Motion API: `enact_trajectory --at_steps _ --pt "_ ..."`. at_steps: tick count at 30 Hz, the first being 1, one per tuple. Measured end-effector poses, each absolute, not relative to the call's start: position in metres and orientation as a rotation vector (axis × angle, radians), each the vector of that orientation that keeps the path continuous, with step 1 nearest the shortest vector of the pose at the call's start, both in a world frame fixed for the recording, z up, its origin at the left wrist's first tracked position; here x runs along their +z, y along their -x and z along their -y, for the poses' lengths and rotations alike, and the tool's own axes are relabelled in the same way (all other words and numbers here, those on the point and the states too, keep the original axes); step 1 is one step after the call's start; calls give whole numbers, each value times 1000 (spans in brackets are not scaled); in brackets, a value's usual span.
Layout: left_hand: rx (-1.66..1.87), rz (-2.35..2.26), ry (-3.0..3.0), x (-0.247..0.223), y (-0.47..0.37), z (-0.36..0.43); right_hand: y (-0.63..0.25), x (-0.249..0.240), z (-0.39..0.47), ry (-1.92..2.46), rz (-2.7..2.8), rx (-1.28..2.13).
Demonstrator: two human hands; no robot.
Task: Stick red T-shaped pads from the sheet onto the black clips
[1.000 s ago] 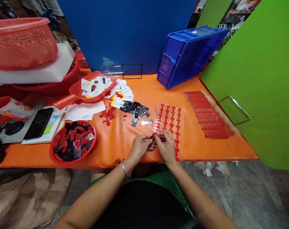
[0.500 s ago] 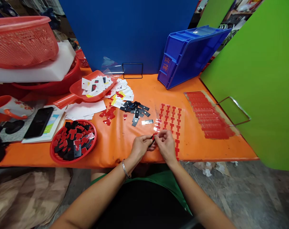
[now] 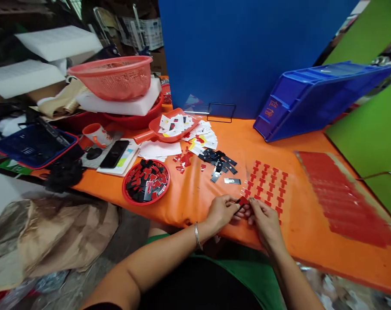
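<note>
My left hand [image 3: 221,212] pinches a small black piece with a red T-shaped sticker [image 3: 242,201] on its end. Close against it, my right hand [image 3: 265,217] has its fingers bent at the red end; whether they grip it is too small to tell. Both hands are over the front edge of the orange table, beside a clear sheet with rows of red T stickers [image 3: 273,186]. Beyond my hands lie a pile of black pieces [image 3: 218,160] and one silvery piece [image 3: 232,181]. A red basket [image 3: 168,189] to the left holds black and red pieces.
On the orange table [image 3: 195,193], a red scoop [image 3: 146,136] holds white cards. Further left are a phone [image 3: 115,154] and a mug [image 3: 97,135]. A blue crate [image 3: 290,103] leans at the back; a red sheet [image 3: 344,198] lies right.
The view has turned left, so everything sits further right. The red face of the piece in my left hand now shows more plainly, and my right fingers have moved slightly off it.
</note>
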State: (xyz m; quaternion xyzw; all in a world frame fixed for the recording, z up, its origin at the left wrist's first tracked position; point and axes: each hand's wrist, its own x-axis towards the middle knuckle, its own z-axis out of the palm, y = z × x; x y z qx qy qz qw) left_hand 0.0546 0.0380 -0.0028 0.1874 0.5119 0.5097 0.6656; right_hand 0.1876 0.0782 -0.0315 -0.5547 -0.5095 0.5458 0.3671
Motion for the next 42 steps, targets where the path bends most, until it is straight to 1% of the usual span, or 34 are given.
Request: enact_trajectory --at_steps 2,4,6,9,12,14,18,21,23,25,28,32,35,38,40,42 --pt "1209 -1109 -506 17 -42 -33 -186 -31 -77 1413 1326 1417" --pt "1288 -1155 -675 39 -18 -27 -184 -29 -74 1405 1405 1370" --pt "1398 -1345 -925 58 17 -17 -182 -27 -70 1384 1552 1257" --pt "1585 -1869 -1190 72 80 1 -176 -23 -67 1310 1799 1032" --pt "1561 -2394 -1220 65 137 22 -168 -19 -76 1225 1983 812" --pt "1471 -2660 -1212 53 163 33 -162 -19 -90 1201 2077 647" --pt "1253 -2866 -1229 32 182 45 -154 -25 -124 1298 2204 345" --pt "1242 -2901 -1283 31 176 43 -150 -28 -143 1335 2278 278" --pt "1317 -2894 -1355 36 163 38 -148 -27 -149 1339 2318 298" --pt "1427 -2786 -1430 41 144 31 -148 -23 -151 1374 2329 340" --pt "1503 -2314 -1375 39 100 17 -149 -16 -144 1405 2257 507" --pt "1290 -1520 -834 18 28 -3 -144 -12 -110 1302 1948 798" --pt "1214 -1230 -538 3 -12 -16 -138 -10 -76 1234 1828 853" --pt "1170 -1242 -568 -5 -22 -27 -137 -9 -51 1117 1897 921" --pt "1109 -1434 -802 -7 -14 -32 -143 -10 -45 1026 1947 943" --pt "1014 -1694 -1179 -8 0 -33 -151 -13 -47 992 1986 860"
